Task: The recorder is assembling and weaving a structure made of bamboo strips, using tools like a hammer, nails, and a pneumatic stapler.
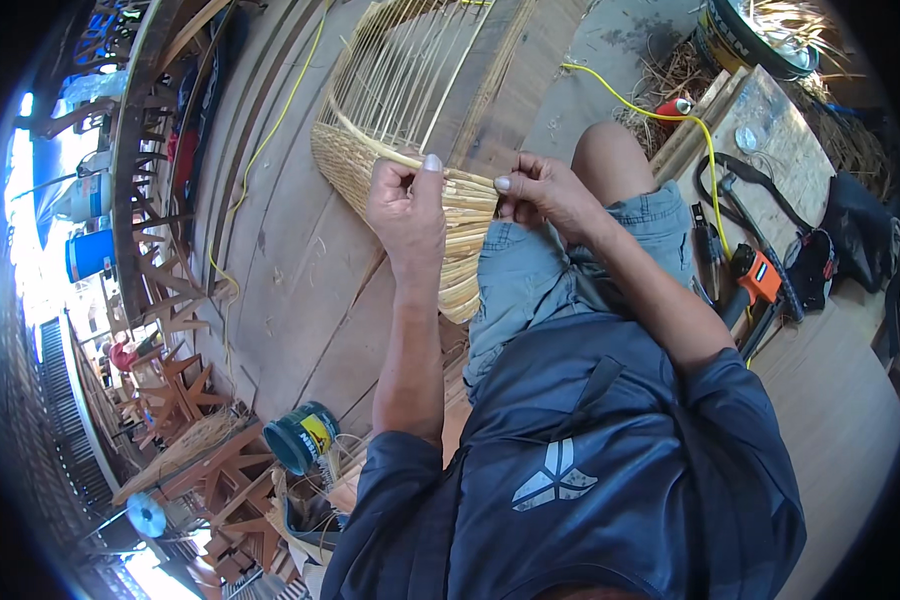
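A half-woven wicker piece (345,172) in straw-coloured strands leans in front of my lap, its upper part bare upright strands inside a curved rim. My left hand (408,205) is closed on its near edge, the thumb pressed against the forefinger. To the right, beside my thigh, my right hand (548,195) pinches the same edge between thumb and fingers. Several pale wicker strands (467,210) run between the two hands and hang down by my shorts. The tips of both hands' fingers are partly hidden.
On the bench at right lie an orange power tool (755,272), a black strap (770,200) and a dark bag (863,222). A yellow cord (635,105) crosses there. Buckets stand at top right and lower left (295,440); wooden star-shaped pieces (185,395) fill the left side.
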A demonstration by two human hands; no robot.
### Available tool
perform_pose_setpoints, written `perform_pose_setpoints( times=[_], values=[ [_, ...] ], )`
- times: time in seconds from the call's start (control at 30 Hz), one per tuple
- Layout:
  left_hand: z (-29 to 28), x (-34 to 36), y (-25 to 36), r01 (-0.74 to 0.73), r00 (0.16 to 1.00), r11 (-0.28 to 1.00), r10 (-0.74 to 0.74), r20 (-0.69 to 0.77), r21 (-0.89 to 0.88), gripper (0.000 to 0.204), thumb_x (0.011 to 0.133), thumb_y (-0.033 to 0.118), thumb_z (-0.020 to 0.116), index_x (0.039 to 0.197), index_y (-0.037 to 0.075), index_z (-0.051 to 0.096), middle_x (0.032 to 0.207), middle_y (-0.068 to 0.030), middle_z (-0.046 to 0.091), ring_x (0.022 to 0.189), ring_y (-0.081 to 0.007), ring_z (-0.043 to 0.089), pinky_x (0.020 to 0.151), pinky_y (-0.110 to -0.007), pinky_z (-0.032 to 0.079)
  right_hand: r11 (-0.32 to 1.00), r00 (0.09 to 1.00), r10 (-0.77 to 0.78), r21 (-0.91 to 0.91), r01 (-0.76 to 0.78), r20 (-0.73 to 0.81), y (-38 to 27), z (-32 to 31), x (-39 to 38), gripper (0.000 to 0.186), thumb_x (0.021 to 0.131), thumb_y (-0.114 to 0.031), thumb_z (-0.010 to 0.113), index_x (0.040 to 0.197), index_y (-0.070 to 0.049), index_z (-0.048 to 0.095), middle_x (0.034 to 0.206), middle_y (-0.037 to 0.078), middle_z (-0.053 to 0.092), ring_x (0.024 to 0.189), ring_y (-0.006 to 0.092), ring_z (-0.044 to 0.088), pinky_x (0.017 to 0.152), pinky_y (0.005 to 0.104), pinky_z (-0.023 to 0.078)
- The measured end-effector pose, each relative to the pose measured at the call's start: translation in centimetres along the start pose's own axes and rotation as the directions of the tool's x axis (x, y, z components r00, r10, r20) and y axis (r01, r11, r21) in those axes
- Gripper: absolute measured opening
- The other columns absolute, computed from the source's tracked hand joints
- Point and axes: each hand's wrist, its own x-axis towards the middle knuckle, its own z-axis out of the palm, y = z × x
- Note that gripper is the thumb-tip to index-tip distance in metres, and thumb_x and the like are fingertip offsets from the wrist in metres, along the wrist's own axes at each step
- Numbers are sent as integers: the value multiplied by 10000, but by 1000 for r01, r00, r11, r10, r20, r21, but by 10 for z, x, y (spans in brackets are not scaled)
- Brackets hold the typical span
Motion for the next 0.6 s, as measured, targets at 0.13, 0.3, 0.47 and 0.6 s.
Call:
perform_pose_setpoints(
  times=[0.13,0.3,0.47,0.6],
  values=[
    [4,1,3,124,991,991,-126,-47,-57,108,871,-2,570,785,25,509,795,6,515,677,-23,436,589,-182,373,997,997,67,-44,-69,-34,-8,1,2,286,827,-316,666,872,-60,548,632,25,606,496,65,525,436,179,388],
    [1,6,-6,137,986,990,-133,-100,43,121,861,27,593,773,17,510,735,1,507,648,-48,438,583,-204,377,994,997,7,-104,-15,-81,-6,8,3,392,789,-387,687,839,-19,563,593,36,575,477,75,515,407,198,372],
    [1,11,-2,222,975,904,-209,-74,366,230,868,128,599,712,-7,498,740,-22,475,658,-101,447,603,-264,392,986,991,-1,-164,-21,-131,-14,11,-2,346,819,-369,653,843,-35,564,610,31,578,480,77,505,425,207,384],
    [-16,19,-2,207,977,893,-213,-31,400,248,855,131,586,698,-39,497,770,-84,480,738,-182,465,708,-326,389,993,997,-64,-101,59,-42,-8,23,8,345,807,-313,672,750,0,539,575,64,559,455,118,520,393,250,397]
  ],
)
